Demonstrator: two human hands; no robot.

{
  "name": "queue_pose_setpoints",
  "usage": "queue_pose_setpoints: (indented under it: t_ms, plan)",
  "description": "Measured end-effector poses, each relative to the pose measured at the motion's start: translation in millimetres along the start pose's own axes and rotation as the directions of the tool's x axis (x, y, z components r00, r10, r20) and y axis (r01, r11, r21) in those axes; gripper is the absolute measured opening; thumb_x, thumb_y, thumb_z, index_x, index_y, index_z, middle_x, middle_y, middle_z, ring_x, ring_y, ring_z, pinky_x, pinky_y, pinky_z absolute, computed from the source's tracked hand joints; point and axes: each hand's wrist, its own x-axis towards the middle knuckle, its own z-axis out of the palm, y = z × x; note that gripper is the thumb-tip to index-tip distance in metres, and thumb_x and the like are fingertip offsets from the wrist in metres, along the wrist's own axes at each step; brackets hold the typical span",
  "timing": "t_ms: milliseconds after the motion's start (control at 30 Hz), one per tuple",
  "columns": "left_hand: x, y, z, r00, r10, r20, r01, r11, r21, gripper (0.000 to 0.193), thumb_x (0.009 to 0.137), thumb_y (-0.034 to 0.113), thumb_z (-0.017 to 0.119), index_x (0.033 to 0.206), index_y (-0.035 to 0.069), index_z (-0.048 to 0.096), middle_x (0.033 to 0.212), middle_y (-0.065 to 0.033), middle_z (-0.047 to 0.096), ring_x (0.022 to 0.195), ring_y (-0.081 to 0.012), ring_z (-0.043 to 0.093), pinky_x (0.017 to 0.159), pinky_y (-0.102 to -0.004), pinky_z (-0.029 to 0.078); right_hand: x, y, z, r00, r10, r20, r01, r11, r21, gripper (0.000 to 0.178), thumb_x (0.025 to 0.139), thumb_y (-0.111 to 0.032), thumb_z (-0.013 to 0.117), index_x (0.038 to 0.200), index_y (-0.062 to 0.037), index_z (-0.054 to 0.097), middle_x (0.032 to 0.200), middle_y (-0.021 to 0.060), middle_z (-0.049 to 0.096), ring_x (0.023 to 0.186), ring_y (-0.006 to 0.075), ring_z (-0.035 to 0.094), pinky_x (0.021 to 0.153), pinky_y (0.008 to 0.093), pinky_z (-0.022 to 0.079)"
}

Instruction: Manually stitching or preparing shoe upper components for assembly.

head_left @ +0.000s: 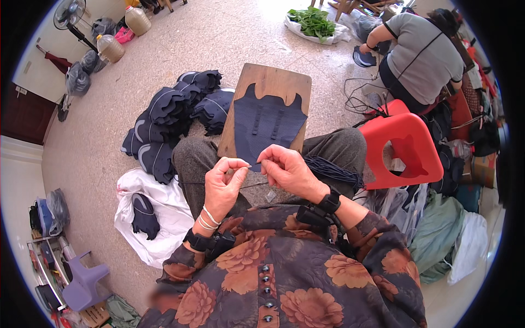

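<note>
My left hand (223, 183) and my right hand (290, 170) meet over my lap, fingertips almost touching. The left thumb and forefinger pinch something thin and pale, too small to name. Between the right fingertips is a short dark tip, perhaps the end of a cord. A thin dark cord crosses my lap below the hands. Just beyond them, a dark navy cut fabric piece (268, 123) with two rows of small slots lies on a wooden board (270, 78). A bundle of dark cords (334, 169) rests over my right thigh.
Stacks of dark cut pieces (164, 115) lie on the floor at left, near a white sack (126, 213) with another stack on it. A red stool (402, 147) stands right. Beyond it, a co-worker (421, 54) bends over dark pieces. Leafy greens (313, 24) lie farther off.
</note>
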Motion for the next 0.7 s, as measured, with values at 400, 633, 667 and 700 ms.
queue_pose_setpoints:
  t_ms: [400, 633, 667, 700]
  plan:
    - [-2.1, 5.8, 0.4, 0.998, -0.061, 0.008, 0.061, 0.998, 0.013, 0.005, 0.092, -0.002, 0.062, 0.097, -0.002, 0.064, 0.090, 0.0047, 0.053, 0.069, 0.0018, 0.048, 0.058, -0.0151, 0.036, 2.4, 4.7, 4.6, 0.983, -0.182, 0.000, 0.180, 0.975, -0.133, 0.009, 0.092, -0.008, 0.061, 0.092, 0.0014, 0.061, 0.071, -0.0035, 0.056, 0.065, 0.0008, 0.046, 0.055, 0.0202, 0.040]
    - [-1.0, -4.8, 1.1, 1.000, -0.008, 0.007, 0.008, 1.000, -0.022, 0.007, 0.091, -0.004, 0.062, 0.097, -0.002, 0.065, 0.090, 0.0045, 0.053, 0.067, 0.0020, 0.047, 0.057, -0.0151, 0.036, 2.5, 7.1, 4.1, 0.991, -0.131, 0.010, 0.131, 0.987, -0.090, 0.007, 0.093, -0.007, 0.062, 0.094, -0.0004, 0.062, 0.073, -0.0075, 0.053, 0.064, -0.0012, 0.044, 0.054, 0.0176, 0.037]
    - [-0.8, -4.6, 1.5, 1.000, -0.007, 0.003, 0.007, 1.000, -0.012, 0.007, 0.090, -0.004, 0.063, 0.097, -0.002, 0.065, 0.089, 0.0045, 0.052, 0.067, 0.0020, 0.046, 0.056, -0.0151, 0.035, 2.6, 7.7, 4.0, 0.991, -0.132, 0.005, 0.132, 0.987, -0.094, 0.007, 0.093, -0.008, 0.062, 0.094, -0.0004, 0.062, 0.073, -0.0078, 0.053, 0.064, -0.0013, 0.043, 0.053, 0.0177, 0.037]
    - [-0.7, -4.4, 1.7, 1.000, -0.005, 0.000, 0.005, 1.000, -0.002, 0.007, 0.090, -0.004, 0.063, 0.097, -0.002, 0.065, 0.088, 0.0044, 0.052, 0.066, 0.0020, 0.045, 0.056, -0.0151, 0.035, 2.6, 8.1, 3.7, 0.991, -0.133, 0.005, 0.133, 0.987, -0.093, 0.007, 0.093, -0.008, 0.062, 0.094, -0.0004, 0.062, 0.073, -0.0078, 0.053, 0.064, -0.0013, 0.043, 0.053, 0.0177, 0.037]
